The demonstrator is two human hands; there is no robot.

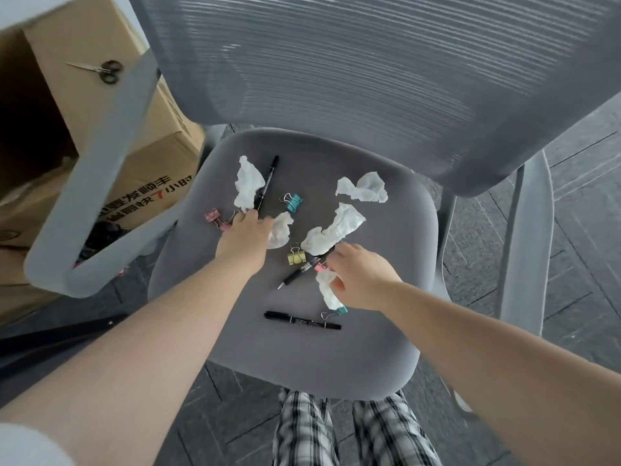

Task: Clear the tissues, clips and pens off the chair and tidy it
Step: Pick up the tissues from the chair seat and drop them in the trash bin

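Observation:
The grey chair seat [369, 331] holds crumpled white tissues, binder clips and black pens. My left hand [243, 237] lies over a crumpled tissue [280, 230], fingers closing on it, just below a long tissue [248, 185] and a black pen [267, 183]. A pink clip [215, 218] sits to its left. My right hand [359, 277] grips a small tissue [327, 289], above a teal clip [337, 311] and a black marker [302, 320]. Between the hands lie a yellow clip [296, 256], another pen [299, 272] and a big tissue [336, 230]. Farther back are a teal clip [293, 201] and a tissue [364, 190].
The mesh backrest [369, 79] rises behind the seat, with armrests on the left [100, 183] and right [527, 230]. Cardboard boxes [144, 169] stand at the left, scissors [100, 70] lying on one. Dark tiled floor surrounds the chair; my checked trouser legs [336, 432] are below the seat.

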